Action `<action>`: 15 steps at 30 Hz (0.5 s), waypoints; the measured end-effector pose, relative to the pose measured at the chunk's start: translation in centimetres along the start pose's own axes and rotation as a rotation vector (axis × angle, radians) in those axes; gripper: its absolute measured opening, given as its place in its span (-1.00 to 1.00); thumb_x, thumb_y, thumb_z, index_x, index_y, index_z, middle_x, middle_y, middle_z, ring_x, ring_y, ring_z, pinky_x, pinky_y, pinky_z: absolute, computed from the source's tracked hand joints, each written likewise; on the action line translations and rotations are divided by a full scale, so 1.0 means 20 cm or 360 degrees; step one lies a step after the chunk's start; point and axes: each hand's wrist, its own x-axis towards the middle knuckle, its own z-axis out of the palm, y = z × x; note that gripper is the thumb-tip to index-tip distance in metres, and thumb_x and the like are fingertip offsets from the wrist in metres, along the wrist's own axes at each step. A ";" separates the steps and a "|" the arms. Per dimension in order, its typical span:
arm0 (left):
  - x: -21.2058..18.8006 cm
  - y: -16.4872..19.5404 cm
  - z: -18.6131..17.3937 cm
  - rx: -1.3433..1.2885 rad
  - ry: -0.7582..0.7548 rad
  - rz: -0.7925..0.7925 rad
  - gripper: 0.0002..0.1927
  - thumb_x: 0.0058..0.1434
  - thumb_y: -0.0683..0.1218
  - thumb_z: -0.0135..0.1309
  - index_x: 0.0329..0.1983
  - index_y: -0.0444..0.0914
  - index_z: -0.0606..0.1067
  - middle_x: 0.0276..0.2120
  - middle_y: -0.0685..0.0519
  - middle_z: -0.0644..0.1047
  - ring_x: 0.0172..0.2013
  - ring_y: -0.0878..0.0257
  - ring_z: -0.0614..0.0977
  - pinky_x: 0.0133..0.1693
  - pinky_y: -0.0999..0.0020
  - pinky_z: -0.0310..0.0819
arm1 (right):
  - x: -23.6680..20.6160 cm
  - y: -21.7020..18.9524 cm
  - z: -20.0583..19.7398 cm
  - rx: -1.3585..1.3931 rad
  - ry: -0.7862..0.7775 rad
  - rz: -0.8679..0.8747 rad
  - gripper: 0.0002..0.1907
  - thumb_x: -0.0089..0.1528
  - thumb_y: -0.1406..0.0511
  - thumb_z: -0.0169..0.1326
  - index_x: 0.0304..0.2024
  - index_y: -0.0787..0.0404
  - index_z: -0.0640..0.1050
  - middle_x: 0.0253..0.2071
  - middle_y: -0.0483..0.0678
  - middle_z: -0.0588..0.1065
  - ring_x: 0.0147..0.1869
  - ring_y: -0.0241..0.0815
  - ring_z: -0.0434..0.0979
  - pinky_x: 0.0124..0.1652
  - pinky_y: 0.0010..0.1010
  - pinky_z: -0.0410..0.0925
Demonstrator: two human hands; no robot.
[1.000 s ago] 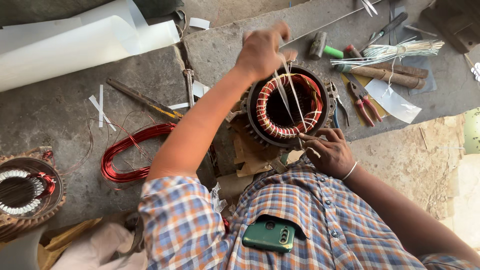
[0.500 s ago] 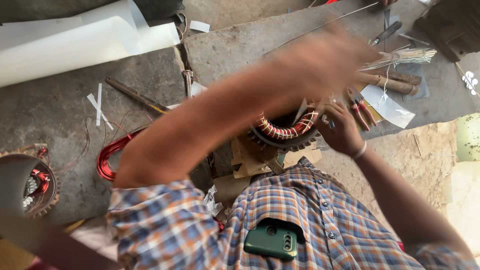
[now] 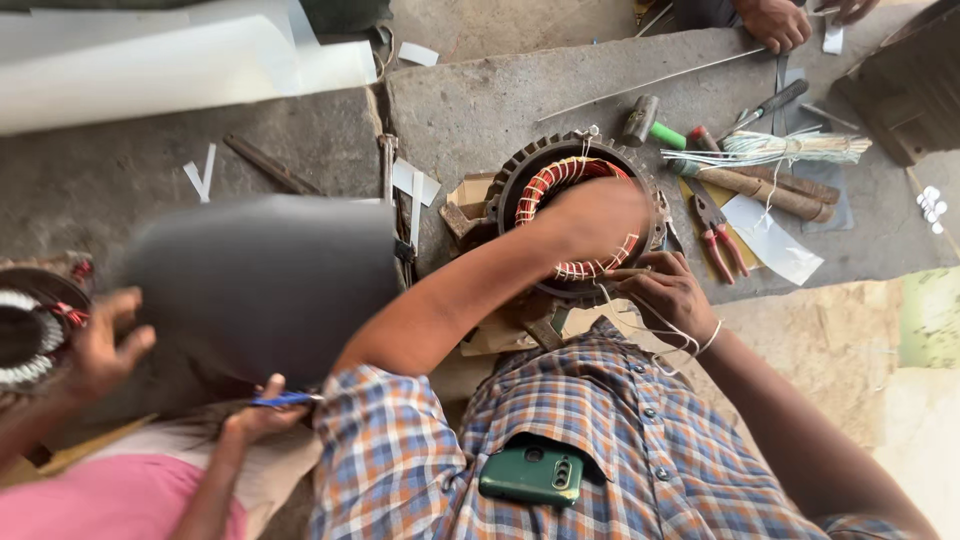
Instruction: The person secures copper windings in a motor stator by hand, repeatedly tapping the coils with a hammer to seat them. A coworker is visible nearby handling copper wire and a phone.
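A round motor stator point(image 3: 520, 180) with red and copper windings point(image 3: 548, 178) stands on card scraps on the stone slab. My left hand point(image 3: 592, 218) lies blurred over the windings at the near right of the bore, and its fingers cannot be made out. My right hand point(image 3: 668, 296) is at the stator's near rim, with its fingers closed on a white thread point(image 3: 640, 330) that loops across it. A thin wooden stick point(image 3: 622, 272) lies at its fingertips.
Red pliers point(image 3: 722, 236), wooden-handled tools point(image 3: 760, 185), a hammer point(image 3: 648, 122), a bundle of white strips point(image 3: 790, 148) and paper slips lie right of the stator. A co-worker's dark head point(image 3: 260, 285) and hands, one holding a blue-handled tool point(image 3: 280, 400), are at left beside another stator point(image 3: 30, 335). Another person's hand point(image 3: 775, 22) is at the top.
My left hand has dropped from above the far rim, where it drew threads up, onto the windings. A co-worker's head and hands have come into view at left.
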 end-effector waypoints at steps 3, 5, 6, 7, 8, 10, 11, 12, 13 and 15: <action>-0.19 -0.18 0.19 -0.0197 -0.0487 -0.0624 -0.82 0.16 -0.18 0.11 -0.24 -0.17 0.68 -0.22 -0.06 0.67 -0.13 0.03 0.68 -0.02 0.16 0.55 | 0.02 -0.01 -0.03 -0.0161 -0.0101 -0.0069 -0.82 0.19 0.37 0.16 -0.15 0.05 0.59 0.08 -0.29 0.60 0.08 -0.10 0.49 0.09 -0.26 0.30; -0.25 -0.21 0.29 -0.0368 -0.0565 -0.0855 -0.73 0.11 -0.23 0.08 -0.18 -0.11 0.68 -0.22 -0.04 0.69 -0.15 0.09 0.71 -0.03 0.22 0.58 | 0.04 -0.01 -0.04 -0.0210 -0.0173 -0.0054 -0.74 0.13 0.38 0.16 -0.12 0.03 0.61 0.08 -0.31 0.60 0.09 -0.10 0.49 0.08 -0.27 0.28; -0.27 -0.20 0.32 -0.0333 -0.0495 -0.0803 -0.70 0.11 -0.25 0.07 -0.17 -0.10 0.69 -0.20 -0.05 0.68 -0.14 0.07 0.71 -0.02 0.21 0.58 | 0.04 -0.02 -0.05 -0.0229 -0.0216 -0.0048 -0.70 0.10 0.38 0.15 -0.11 0.01 0.61 0.08 -0.31 0.60 0.10 -0.10 0.49 0.08 -0.28 0.27; -0.27 -0.18 0.33 -0.0295 -0.0419 -0.0754 -0.66 0.10 -0.27 0.05 -0.16 -0.08 0.70 -0.19 -0.07 0.67 -0.14 0.05 0.70 -0.01 0.21 0.58 | 0.05 -0.02 -0.05 -0.0271 -0.0229 -0.0062 -0.70 0.11 0.37 0.16 -0.10 0.01 0.61 0.08 -0.32 0.60 0.10 -0.11 0.48 0.08 -0.28 0.27; -0.27 -0.17 0.33 -0.0255 -0.0345 -0.0703 -0.63 0.10 -0.29 0.04 -0.15 -0.07 0.71 -0.17 -0.09 0.67 -0.13 0.04 0.70 -0.01 0.20 0.57 | 0.05 -0.02 -0.05 -0.0315 -0.0239 -0.0075 -0.71 0.12 0.36 0.17 -0.09 0.01 0.61 0.09 -0.33 0.60 0.10 -0.12 0.47 0.08 -0.27 0.27; -0.26 -0.16 0.30 -0.0294 -0.0333 -0.0745 -0.64 0.10 -0.27 0.04 -0.15 -0.06 0.70 -0.17 -0.08 0.66 -0.14 0.03 0.69 -0.01 0.18 0.56 | 0.05 -0.02 -0.04 -0.0369 -0.0264 -0.0089 -0.71 0.12 0.35 0.17 -0.09 0.01 0.60 0.09 -0.34 0.59 0.11 -0.14 0.46 0.08 -0.27 0.26; -0.26 -0.15 0.28 -0.0310 -0.0324 -0.0766 -0.65 0.10 -0.26 0.04 -0.15 -0.06 0.70 -0.17 -0.08 0.66 -0.14 0.02 0.69 -0.02 0.18 0.55 | 0.05 -0.02 -0.04 -0.0380 -0.0275 -0.0092 -0.70 0.12 0.35 0.17 -0.09 0.00 0.61 0.09 -0.34 0.59 0.11 -0.15 0.46 0.08 -0.27 0.26; -0.26 -0.15 0.25 -0.0235 -0.0357 -0.0729 -0.65 0.10 -0.23 0.04 -0.13 -0.05 0.69 -0.16 -0.06 0.66 -0.12 0.03 0.68 0.00 0.16 0.54 | 0.04 -0.02 -0.03 -0.0390 -0.0284 -0.0085 -0.70 0.11 0.35 0.17 -0.09 0.00 0.61 0.09 -0.35 0.59 0.12 -0.16 0.46 0.09 -0.28 0.26; -0.26 -0.15 0.23 -0.0159 -0.0389 -0.0691 -0.65 0.10 -0.20 0.05 -0.11 -0.04 0.68 -0.14 -0.05 0.65 -0.10 0.04 0.67 0.01 0.15 0.53 | 0.04 -0.02 -0.03 -0.0387 -0.0297 -0.0076 -0.70 0.10 0.35 0.17 -0.10 0.00 0.61 0.09 -0.35 0.59 0.12 -0.16 0.46 0.08 -0.28 0.26; -0.26 -0.13 0.20 -0.0061 -0.0439 -0.0669 -0.67 0.15 -0.13 0.04 -0.04 -0.06 0.63 -0.13 -0.02 0.63 -0.07 0.07 0.66 0.02 0.11 0.50 | 0.04 -0.01 -0.03 -0.0383 -0.0323 -0.0066 -0.70 0.09 0.36 0.16 -0.11 0.00 0.61 0.10 -0.36 0.60 0.12 -0.17 0.46 0.08 -0.29 0.26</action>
